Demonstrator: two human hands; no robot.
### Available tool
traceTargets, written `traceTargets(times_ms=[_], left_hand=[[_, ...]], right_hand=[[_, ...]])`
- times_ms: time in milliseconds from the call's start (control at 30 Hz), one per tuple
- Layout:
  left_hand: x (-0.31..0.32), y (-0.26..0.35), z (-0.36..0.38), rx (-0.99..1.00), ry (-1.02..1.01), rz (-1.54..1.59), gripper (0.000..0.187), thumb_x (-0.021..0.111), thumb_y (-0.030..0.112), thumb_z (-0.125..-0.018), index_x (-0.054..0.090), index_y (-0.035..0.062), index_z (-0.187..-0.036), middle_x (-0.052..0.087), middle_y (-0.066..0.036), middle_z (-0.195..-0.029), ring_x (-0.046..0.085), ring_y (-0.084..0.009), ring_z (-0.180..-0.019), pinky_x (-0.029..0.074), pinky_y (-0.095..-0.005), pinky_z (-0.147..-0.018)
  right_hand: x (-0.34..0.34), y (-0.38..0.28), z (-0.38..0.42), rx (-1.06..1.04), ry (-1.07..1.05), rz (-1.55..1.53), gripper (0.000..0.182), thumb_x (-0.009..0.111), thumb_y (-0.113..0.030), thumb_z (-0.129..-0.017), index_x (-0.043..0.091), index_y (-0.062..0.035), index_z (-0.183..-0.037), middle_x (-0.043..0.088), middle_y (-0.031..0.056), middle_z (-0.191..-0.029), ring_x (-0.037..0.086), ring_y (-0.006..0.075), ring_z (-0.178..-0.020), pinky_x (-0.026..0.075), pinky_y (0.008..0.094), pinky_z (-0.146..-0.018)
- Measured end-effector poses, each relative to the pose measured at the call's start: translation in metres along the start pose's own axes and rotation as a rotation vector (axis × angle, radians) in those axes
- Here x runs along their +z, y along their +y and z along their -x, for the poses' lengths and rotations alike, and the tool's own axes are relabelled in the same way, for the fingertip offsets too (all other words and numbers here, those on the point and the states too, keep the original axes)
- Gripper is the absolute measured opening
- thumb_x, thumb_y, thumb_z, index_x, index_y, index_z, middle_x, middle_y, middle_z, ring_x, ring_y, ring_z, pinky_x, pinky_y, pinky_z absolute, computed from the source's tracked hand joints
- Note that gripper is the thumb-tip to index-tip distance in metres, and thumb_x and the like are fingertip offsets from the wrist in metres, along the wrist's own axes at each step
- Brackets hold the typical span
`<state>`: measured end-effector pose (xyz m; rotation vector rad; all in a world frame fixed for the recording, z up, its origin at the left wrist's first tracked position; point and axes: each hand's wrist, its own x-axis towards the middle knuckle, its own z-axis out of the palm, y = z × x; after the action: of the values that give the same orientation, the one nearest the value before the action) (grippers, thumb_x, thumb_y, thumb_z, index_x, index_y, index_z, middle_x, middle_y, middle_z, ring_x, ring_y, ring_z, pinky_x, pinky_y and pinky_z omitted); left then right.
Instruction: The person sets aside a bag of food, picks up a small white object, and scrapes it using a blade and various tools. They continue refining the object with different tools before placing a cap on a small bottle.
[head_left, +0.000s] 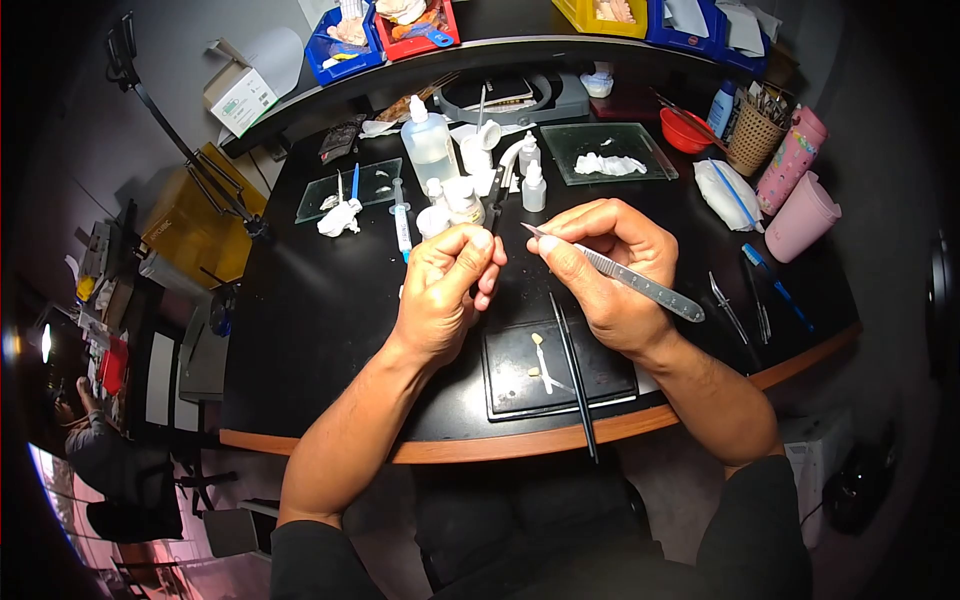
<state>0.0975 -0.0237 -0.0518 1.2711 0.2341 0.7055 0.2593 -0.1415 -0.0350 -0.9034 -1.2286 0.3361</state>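
My right hand grips a scalpel like a pen, its flat metal handle marked along its length. The blade points left, a little apart from my left hand. That hand is closed, thumb against the curled fingers; whatever it pinches is hidden or too small to name. Below both hands lies a black square plate bearing small tooth-coloured pieces and a thin white stick. A long dark slender tool rests across the plate, its lower end past the table's front edge.
A clear squeeze bottle, small white bottles and a syringe stand or lie beyond my hands. Glass slabs hold crumpled tissue. Metal tools, a blue toothbrush and a pink cup are at right. A person sits far left.
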Motion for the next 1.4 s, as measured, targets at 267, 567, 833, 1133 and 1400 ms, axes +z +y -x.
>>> traceTargets(times_ms=[267,567,833,1133,1400], left_hand=[[-0.003,-0.001,-0.004,-0.041,-0.048,0.206,0.029,0.057,0.029,-0.110,0.062,0.0029,-0.098,0.047,0.001,-0.077,0.044,-0.0075,-0.068,0.038,-0.0221,-0.059],[-0.005,0.005,-0.005,-0.120,-0.093,0.290,0.029,0.050,0.026,-0.111,0.061,0.0012,-0.100,0.039,0.004,-0.075,0.032,-0.0065,-0.065,0.031,-0.0217,-0.058],[-0.021,0.009,-0.009,-0.122,-0.070,0.226,0.035,0.044,0.033,-0.111,0.060,0.0053,-0.098,0.033,0.009,-0.067,0.031,-0.0068,-0.057,0.039,-0.0280,-0.073],[-0.034,0.020,-0.014,-0.040,0.064,0.086,0.036,0.043,0.029,-0.112,0.061,0.0029,-0.094,0.034,0.007,-0.067,0.028,-0.0056,-0.059,0.026,-0.0218,-0.057],[-0.039,0.017,-0.016,-0.041,0.085,0.045,0.039,0.042,0.028,-0.113,0.061,0.0008,-0.093,0.035,0.007,-0.068,0.027,-0.0043,-0.060,0.025,-0.0205,-0.055]], right_hand=[[0.000,0.005,-0.003,-0.045,0.047,0.069,0.008,0.075,0.006,-0.090,0.070,0.0022,-0.094,0.073,0.0105,-0.095,0.071,0.0102,-0.082,0.057,0.0233,-0.071],[-0.003,0.002,-0.007,-0.141,-0.127,0.548,0.012,0.082,-0.004,-0.086,0.073,0.0007,-0.092,0.071,0.0089,-0.087,0.070,0.0135,-0.072,0.055,0.0242,-0.057],[-0.032,0.018,-0.022,-0.045,-0.101,0.810,0.015,0.079,-0.014,-0.088,0.071,-0.0022,-0.083,0.063,0.0112,-0.069,0.064,0.0224,-0.059,0.048,0.0365,-0.055],[-0.058,0.033,-0.028,0.222,-0.351,1.137,0.013,0.080,-0.013,-0.089,0.074,-0.0018,-0.091,0.069,0.0147,-0.079,0.071,0.0351,-0.078,0.055,0.0450,-0.072],[-0.069,0.049,-0.030,0.211,-0.465,1.029,0.016,0.082,-0.008,-0.085,0.075,0.0003,-0.097,0.071,0.0154,-0.090,0.070,0.0348,-0.089,0.055,0.0446,-0.082]])
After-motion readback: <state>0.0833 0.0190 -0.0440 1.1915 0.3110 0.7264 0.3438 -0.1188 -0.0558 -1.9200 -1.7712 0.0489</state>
